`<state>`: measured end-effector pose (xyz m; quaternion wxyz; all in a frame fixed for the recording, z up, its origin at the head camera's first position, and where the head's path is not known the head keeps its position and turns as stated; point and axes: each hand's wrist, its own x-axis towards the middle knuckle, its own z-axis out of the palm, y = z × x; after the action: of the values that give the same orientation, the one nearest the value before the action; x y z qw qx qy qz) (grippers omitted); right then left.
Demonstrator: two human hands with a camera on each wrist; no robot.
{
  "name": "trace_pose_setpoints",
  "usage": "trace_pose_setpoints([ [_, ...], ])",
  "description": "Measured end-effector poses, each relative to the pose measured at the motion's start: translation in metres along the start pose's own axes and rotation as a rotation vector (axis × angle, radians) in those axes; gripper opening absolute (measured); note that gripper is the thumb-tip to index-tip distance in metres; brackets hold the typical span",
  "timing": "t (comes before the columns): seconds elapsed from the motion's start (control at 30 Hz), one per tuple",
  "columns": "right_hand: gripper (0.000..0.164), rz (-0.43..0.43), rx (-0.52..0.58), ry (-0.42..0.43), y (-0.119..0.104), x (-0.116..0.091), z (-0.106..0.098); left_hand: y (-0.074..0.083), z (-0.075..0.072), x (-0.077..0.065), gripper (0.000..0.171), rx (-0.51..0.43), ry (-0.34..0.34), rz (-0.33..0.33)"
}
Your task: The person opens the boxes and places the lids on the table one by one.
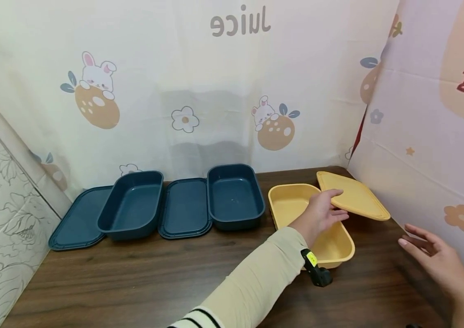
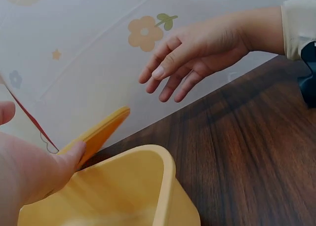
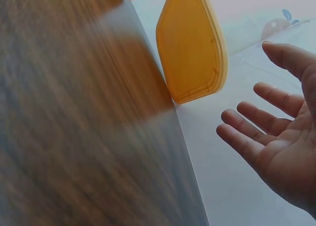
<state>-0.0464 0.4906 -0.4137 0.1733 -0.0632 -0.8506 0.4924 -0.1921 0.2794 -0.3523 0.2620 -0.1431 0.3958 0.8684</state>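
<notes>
My left hand (image 1: 318, 215) reaches across a yellow rectangular food container (image 1: 287, 200) and pinches the edge of a yellow lid (image 1: 356, 198), thumb on top. Tilted, the lid stands off the table beside the container's far right side; its ridged underside (image 3: 190, 48) shows in the right wrist view. To the right of the lid my right hand (image 1: 441, 262) hovers near the wall, fingers spread and slightly bent, holding nothing. A gap separates it from the lid, as the left wrist view also shows. The container is uncovered, and my left forearm hides part of it.
On the left of the wooden table (image 1: 141, 282) lie a dark blue lid (image 1: 82, 218), a blue container (image 1: 131, 205), another blue lid (image 1: 186, 207) and another blue container (image 1: 236, 196). Printed cloth walls (image 1: 215, 68) border the table at the back and sides.
</notes>
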Motion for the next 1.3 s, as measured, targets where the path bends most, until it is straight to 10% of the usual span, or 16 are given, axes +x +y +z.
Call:
trace_pose_setpoints([
  [0.8,0.043,0.017,0.037,0.001,0.002,-0.001,0.005,-0.010,0.004,-0.003,0.017,0.065,0.135,0.075],
  [1.03,0.031,0.092,0.718,-0.082,0.009,0.007,0.004,-0.010,0.007,-0.009,0.014,0.052,0.152,0.065],
  [1.3,0.021,0.312,0.996,-0.044,0.007,0.025,0.006,-0.013,0.010,-0.009,0.019,0.042,0.140,0.057],
])
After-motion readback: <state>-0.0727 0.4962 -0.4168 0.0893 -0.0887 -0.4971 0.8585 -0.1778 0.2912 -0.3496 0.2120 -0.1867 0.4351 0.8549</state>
